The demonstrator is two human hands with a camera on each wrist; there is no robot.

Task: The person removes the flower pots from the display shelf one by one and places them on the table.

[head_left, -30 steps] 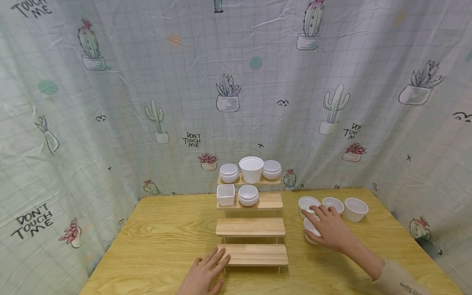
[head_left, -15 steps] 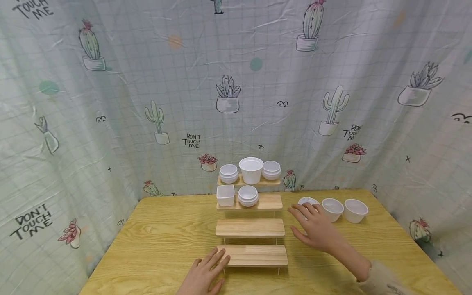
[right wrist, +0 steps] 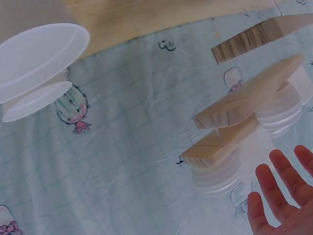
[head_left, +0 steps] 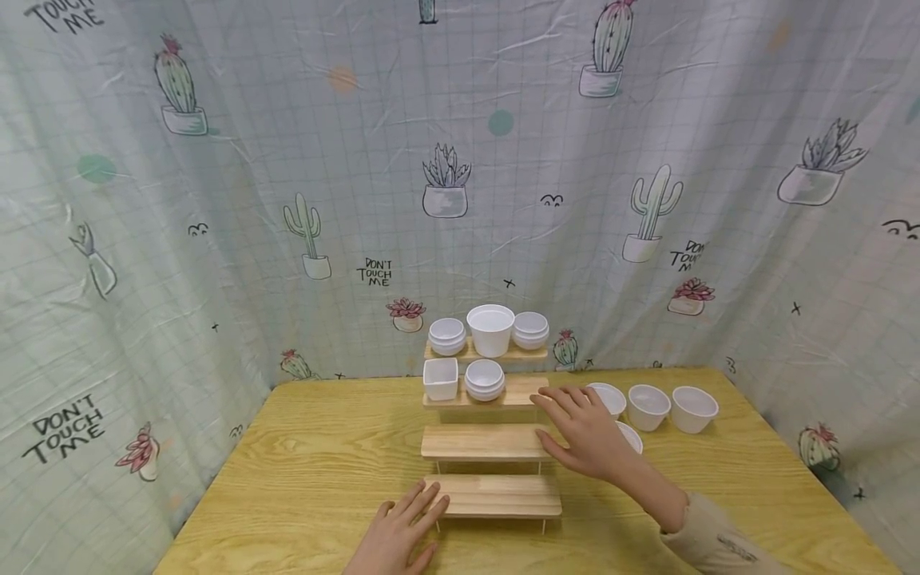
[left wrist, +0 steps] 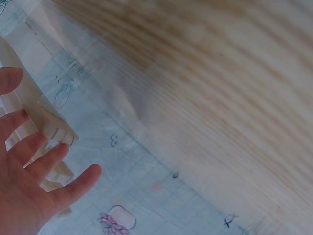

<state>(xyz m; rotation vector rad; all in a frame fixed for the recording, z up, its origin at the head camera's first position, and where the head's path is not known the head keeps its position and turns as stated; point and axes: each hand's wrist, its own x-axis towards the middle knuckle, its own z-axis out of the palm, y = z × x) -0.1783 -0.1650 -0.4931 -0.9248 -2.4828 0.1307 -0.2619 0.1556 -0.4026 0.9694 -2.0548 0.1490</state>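
Observation:
A stepped wooden stand (head_left: 491, 497) carries white pots on its upper two tiers. My left hand (head_left: 394, 533) lies at the left end of the lowest tier, its fingers spread and fingertips on the board. Beside the right end of the middle tiers is my right hand (head_left: 585, 435), fingers extended and holding nothing; whether it touches the wood I cannot tell. It partly hides a white cup (head_left: 632, 438). Behind that cup stand several more, among them a white cup (head_left: 648, 409) and a rightmost cup (head_left: 693, 410). The right wrist view shows my right hand's spread fingers (right wrist: 281, 193).
On the top tier, a tall white pot (head_left: 492, 331) stands between two round pots. A square pot (head_left: 441, 379) and a round ridged pot (head_left: 485, 381) share the tier below. The wooden table (head_left: 323, 455) meets a cactus-print curtain (head_left: 345, 200) at its back and sides.
My right hand has moved left from the cups to the stand's right end. The front cup, hidden half a second ago, shows partly again. My left hand has stayed in place.

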